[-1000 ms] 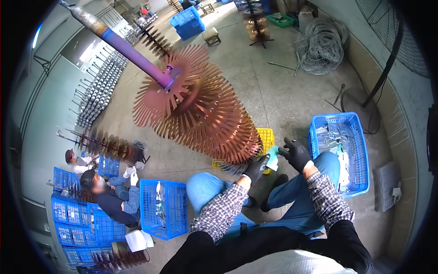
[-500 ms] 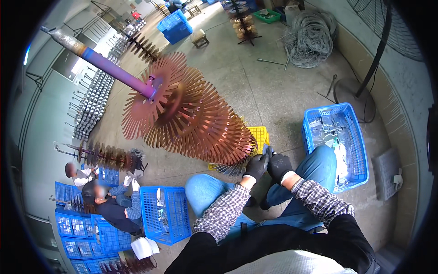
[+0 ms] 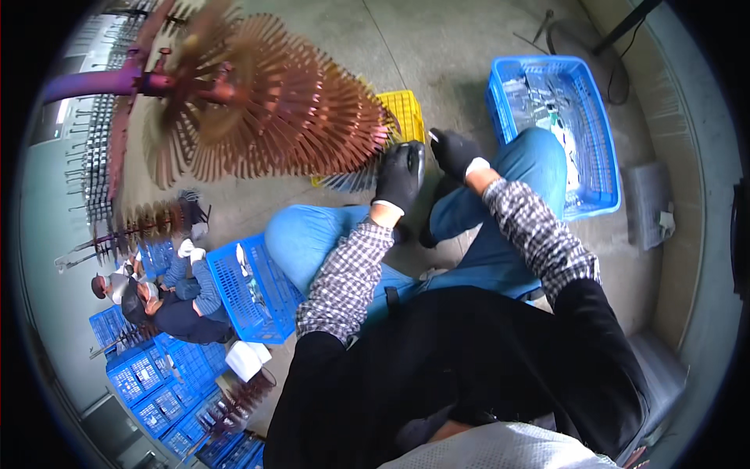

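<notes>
Left hand (image 3: 401, 173): showing me curled fingers near the coppery finned rack (image 3: 289, 102); grip, I cannot tell.
Right hand (image 3: 455, 152): pinching a small pale piece (image 3: 433, 135).
Rack: overlapping the yellow crate (image 3: 408, 113).

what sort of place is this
Probably a factory workshop: it has a large coppery rack of fanned metal blades, an open blue plastic crate of loose flat pieces, and a white-gloved co-worker nearby.

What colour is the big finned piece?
The finned piece is mostly coppery brown, best in the head view.
</notes>
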